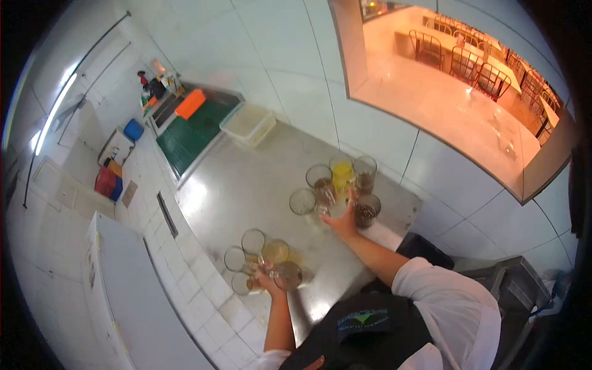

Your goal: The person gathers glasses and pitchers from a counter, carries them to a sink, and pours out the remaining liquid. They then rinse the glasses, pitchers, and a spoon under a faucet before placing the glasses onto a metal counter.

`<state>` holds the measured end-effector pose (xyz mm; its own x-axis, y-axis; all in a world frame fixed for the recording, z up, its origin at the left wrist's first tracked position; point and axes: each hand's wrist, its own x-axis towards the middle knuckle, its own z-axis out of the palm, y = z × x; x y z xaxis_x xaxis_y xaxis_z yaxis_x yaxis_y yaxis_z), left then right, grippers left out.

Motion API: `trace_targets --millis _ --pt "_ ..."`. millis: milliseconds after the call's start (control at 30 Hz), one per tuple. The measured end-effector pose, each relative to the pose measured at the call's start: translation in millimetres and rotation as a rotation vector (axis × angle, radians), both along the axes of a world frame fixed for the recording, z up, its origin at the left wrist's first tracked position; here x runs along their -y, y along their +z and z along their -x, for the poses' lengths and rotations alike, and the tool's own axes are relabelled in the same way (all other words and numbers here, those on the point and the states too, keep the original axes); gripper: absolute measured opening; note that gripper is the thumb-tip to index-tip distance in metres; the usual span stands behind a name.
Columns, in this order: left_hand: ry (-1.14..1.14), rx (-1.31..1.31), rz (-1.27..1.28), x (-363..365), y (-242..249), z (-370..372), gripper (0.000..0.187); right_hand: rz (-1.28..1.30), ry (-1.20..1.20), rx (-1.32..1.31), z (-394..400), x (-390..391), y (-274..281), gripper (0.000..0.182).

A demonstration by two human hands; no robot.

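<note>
Several clear glass mugs cluster around my left hand near the table's left edge, handles turned inward. Its fingers are closed around the handles and partly hidden by the glass. My right hand reaches into a second group further up the table, thumb and index finger spread beside the handles. That group has an empty-looking mug, a mug with yellow contents, a mug with dark contents at the bottom and others behind. Whether the right fingertips touch any handle is unclear.
The metal table runs along a tiled wall. A clear plastic container stands at its far end, beside a green surface with an orange object. A serving window opens at upper right; a white appliance stands lower left.
</note>
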<state>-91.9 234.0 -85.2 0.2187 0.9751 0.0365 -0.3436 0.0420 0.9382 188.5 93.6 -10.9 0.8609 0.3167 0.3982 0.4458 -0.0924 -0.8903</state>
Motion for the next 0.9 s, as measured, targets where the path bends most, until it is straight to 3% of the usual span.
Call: trace_targets --millis 33,67,133,200,300,367,467,533,633,733,833,900 --pt "-0.017 0.051 0.014 -2 7 -4 0.016 -0.004 -0.011 0.025 -2 -4 2 0.123" --pt "-0.160 0.394 0.294 -5 8 0 0.017 -0.006 -0.034 0.053 -1 -3 0 0.123" --pt "-0.270 0.573 0.434 -16 -11 7 0.026 -0.007 -0.063 0.093 -8 -1 0 0.122" --pt "-0.028 0.120 0.139 -9 -6 -7 0.025 0.013 -0.056 0.091 -9 -1 -3 0.119" --pt "0.099 -0.280 -0.205 -5 -26 2 0.026 -0.008 -0.062 0.065 -10 -7 -6 0.113" --pt "0.103 -0.259 -0.199 0 -29 11 0.026 -0.043 -0.055 0.013 -10 -11 -7 0.111" --pt "0.068 -0.051 0.046 28 24 -3 0.030 0.009 -0.118 0.060 -19 -18 -14 0.107" --pt "0.002 -0.067 0.111 35 41 4 0.047 0.027 -0.139 0.059 -21 -19 -13 0.105" --pt "-0.134 -0.228 0.116 60 85 5 0.042 -0.016 -0.122 0.000 -16 -20 5 0.102" --pt "-0.149 -0.360 -0.034 62 82 17 0.053 -0.019 -0.158 0.012 -14 -26 5 0.100" --pt "-0.085 0.022 0.187 57 66 20 0.054 -0.019 -0.208 -0.015 -16 -35 -6 0.096" --pt "-0.042 -0.332 -0.175 50 44 18 0.048 -0.051 -0.239 -0.053 -17 -39 -9 0.090"
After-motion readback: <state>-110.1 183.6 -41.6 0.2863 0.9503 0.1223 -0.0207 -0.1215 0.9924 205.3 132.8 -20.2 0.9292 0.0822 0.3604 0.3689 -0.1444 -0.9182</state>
